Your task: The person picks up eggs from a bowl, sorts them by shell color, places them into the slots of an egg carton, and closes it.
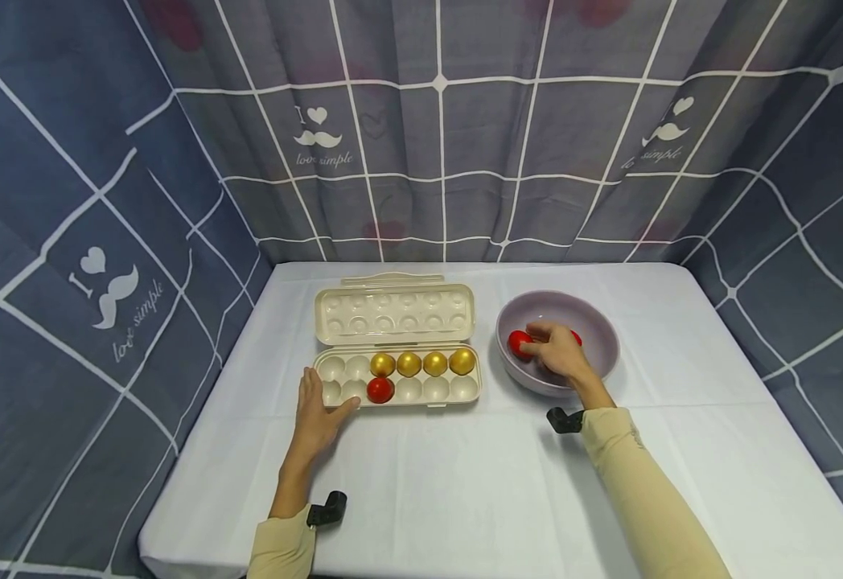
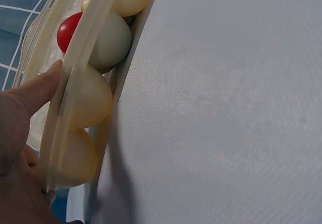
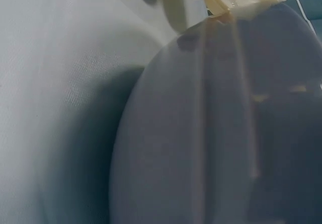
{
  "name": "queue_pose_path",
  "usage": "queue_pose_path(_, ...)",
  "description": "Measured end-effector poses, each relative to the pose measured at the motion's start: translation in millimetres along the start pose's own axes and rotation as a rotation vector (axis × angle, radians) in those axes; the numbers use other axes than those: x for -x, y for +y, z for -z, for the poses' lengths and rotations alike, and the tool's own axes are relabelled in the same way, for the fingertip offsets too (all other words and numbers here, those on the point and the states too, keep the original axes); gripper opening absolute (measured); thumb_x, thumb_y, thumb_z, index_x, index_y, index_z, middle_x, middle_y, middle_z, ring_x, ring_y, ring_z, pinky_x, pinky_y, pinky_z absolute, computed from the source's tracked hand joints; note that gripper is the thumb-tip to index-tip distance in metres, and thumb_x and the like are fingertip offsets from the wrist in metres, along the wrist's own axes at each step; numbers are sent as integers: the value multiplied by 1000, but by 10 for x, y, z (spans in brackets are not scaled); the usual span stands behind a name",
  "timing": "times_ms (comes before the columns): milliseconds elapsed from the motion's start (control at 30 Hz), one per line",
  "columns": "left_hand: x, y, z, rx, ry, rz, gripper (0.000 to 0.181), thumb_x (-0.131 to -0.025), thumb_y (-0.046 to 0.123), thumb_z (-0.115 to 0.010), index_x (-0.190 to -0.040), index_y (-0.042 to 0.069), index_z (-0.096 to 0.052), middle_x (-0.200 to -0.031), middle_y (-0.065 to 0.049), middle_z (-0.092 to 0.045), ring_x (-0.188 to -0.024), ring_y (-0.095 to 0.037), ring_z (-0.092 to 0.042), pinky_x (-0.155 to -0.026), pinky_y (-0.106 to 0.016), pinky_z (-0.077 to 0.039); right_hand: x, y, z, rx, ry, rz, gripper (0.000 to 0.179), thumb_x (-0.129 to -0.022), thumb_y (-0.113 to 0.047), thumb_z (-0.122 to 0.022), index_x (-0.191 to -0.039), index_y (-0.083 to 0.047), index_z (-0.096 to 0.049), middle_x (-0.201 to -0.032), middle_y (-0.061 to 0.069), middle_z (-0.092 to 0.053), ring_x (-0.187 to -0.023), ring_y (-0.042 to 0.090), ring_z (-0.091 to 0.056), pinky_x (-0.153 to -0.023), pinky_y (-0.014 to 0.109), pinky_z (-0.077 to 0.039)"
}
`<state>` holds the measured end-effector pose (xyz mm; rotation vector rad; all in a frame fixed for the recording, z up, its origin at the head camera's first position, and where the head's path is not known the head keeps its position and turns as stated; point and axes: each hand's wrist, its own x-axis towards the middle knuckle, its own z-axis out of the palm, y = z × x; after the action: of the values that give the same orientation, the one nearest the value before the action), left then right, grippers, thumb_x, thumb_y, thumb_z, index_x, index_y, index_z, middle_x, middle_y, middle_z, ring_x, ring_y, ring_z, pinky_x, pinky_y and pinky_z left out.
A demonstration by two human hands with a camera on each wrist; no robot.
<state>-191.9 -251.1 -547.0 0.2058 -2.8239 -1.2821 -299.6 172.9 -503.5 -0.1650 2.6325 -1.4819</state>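
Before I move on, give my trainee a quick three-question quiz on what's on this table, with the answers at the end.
1. How many gold eggs sit in the egg carton?
2. True or false: the left hand is touching the egg carton.
3. Where is the right hand?
A) On the lid
B) In the bowl
C) Against the curtain

Key:
1. Four.
2. True; its thumb is against the carton's edge.
3. B.

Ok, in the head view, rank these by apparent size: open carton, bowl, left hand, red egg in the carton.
Largest to smallest:
1. Open carton
2. Bowl
3. Left hand
4. Red egg in the carton
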Motion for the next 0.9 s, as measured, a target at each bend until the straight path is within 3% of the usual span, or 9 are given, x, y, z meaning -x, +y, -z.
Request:
queue_pose_path(200, 4, 2, 3, 11, 5, -12, 108, -91, 32, -72, -151, -11, 6, -159, -30, 12, -146, -43, 13, -117, -53, 3, -3, -21, -31, 32, -74, 8, 55, -88, -7, -71, -136, 10, -51, -132, 27, -57, -117, 36, -55, -101, 44, -42)
queue_pose_path(367, 6, -1, 3, 8, -3, -5, 108, -91, 32, -72, -151, -11, 6, -159, -28, 13, -146, -43, 14, -117, -53, 3, -21, 3, -56, 36, -123, 25, 55, -86, -5, -71, -135, 12, -51, -127, 28, -60, -110, 35, -58, -98, 45, -44)
queue_pose_path(533, 7, -6, 12, 10, -6, -2, 108, -91, 33, -72, -152, -10, 6, -159, -28, 13, -146, -42, 14, -117, -53, 3, -25, 12, -77, 112, -151, 79, 51, -85, -3, -70, -131, 14, -55, -123, 28, -62, -108, 36, -59, -100, 48, -43)
queue_pose_path(900, 12, -1, 9, 13, -2, 1, 108, -91, 33, -72, -152, -9, 6, -159, -28, 13, -146, -42, 13, -117, -54, 3, -11, -4, -66, 101, -101, 49, 51, -85, -5, -72, -129, 13, -55, -119, 28, -63, -106, 37, -60, -96, 48, -46)
